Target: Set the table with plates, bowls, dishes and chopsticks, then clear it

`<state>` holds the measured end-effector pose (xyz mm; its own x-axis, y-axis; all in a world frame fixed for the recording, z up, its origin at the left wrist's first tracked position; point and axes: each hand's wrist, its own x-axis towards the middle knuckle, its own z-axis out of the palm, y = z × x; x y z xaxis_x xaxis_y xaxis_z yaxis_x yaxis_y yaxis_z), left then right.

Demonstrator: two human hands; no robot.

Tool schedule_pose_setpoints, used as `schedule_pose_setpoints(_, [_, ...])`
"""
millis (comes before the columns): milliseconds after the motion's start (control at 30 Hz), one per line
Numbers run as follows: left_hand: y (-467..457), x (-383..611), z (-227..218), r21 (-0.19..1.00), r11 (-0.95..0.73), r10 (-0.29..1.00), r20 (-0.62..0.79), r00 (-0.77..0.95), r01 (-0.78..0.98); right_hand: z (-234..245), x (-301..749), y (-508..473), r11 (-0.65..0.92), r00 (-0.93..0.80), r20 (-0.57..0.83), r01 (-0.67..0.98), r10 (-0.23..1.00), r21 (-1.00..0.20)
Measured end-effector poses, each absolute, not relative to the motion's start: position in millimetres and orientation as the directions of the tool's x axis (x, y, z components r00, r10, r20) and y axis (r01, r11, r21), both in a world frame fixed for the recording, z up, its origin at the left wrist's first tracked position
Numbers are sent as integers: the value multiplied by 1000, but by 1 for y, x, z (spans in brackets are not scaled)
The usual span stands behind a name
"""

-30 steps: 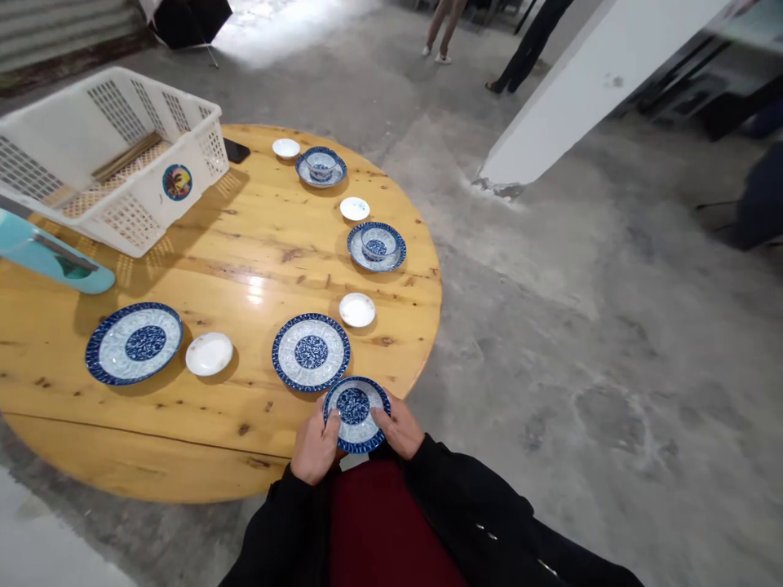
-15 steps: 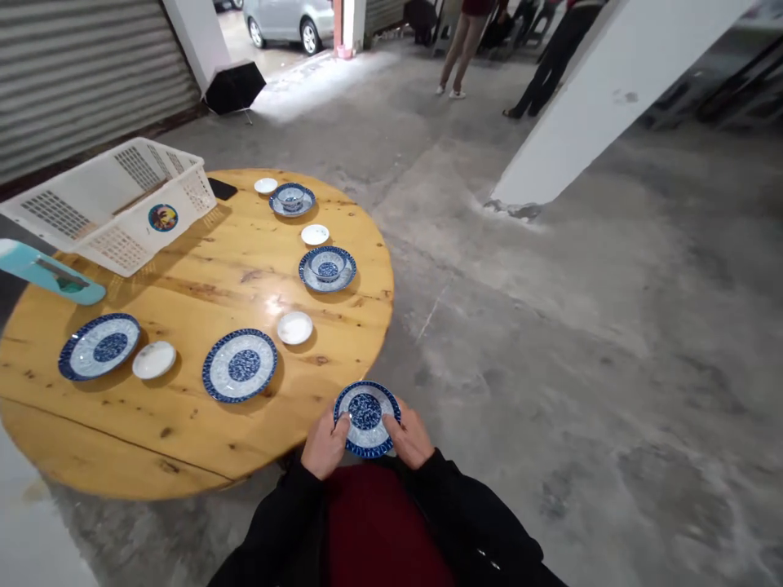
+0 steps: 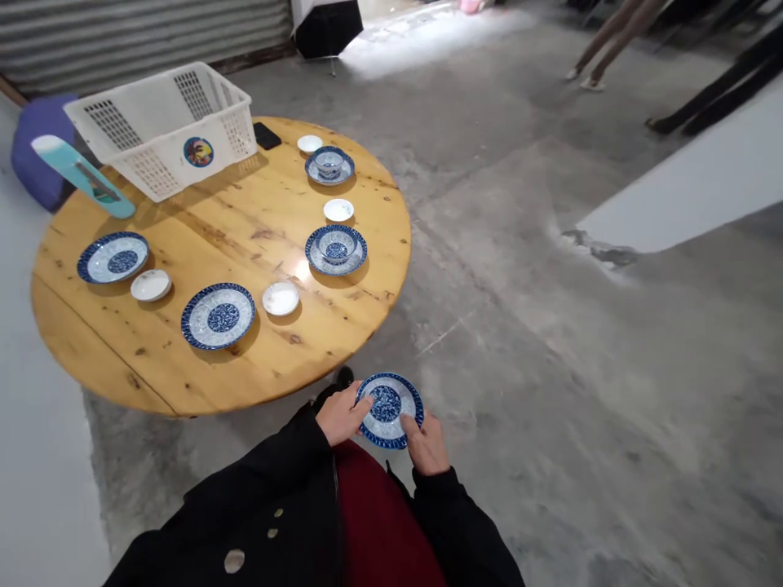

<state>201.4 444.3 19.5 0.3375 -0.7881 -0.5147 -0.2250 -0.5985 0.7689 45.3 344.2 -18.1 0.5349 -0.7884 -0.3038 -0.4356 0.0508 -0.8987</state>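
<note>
A blue-and-white patterned plate [image 3: 387, 404] is held in front of my body, off the table's edge. My left hand [image 3: 343, 414] grips its left rim, thumb on top. On the opposite side my right hand [image 3: 426, 441] is closed on the rim, its thumb also on the upper face. The fingers beneath the plate are mostly hidden. Nearest on the round wooden table [image 3: 294, 371] lie a matching plate [image 3: 218, 316] and a small white dish [image 3: 281, 299]. Another patterned plate [image 3: 113, 258] sits farther left beside a white dish [image 3: 151, 285].
A white plastic basket [image 3: 165, 163] stands at the table's back left, near a turquoise holder [image 3: 82, 175] and a black phone [image 3: 267, 135]. Along the right side are plates with bowls [image 3: 336, 246]. A white pillar [image 3: 685, 200] rises from the concrete floor; people's legs [image 3: 617, 41] show behind.
My view has turned, so the table's far side sits higher and the pillar farther right. Both hands keep hold of the plate, now a little farther from the table edge.
</note>
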Motion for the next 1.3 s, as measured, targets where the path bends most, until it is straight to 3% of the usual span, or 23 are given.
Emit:
schedule_pose_setpoints(267, [351,234,18,744,-622,-776,-548,311,-243,-16,73,248,12,552,-330,-501,-766,-866])
schedule_pose_setpoints(533, [278,288,27,727,-649,-716,-482,505,-225,-6,145,147,-157,681,-297,-521,-670,-839])
schedule_pose_setpoints(800, [264,338,43,671,-690,-653,-416,632,-272,3,228,106,-298,804,-212,-430,-555,-852])
schedule_pose_setpoints(1067, [248,377,54,507,-848,-373,-369,851,-152,19,317,72,-496,946,-121,-263,-299,-828])
schedule_pose_setpoints(1300, [231,407,49,421,-907,-142,-380,914,35,17,384,54,-624,987,-126,-162,-103,-764])
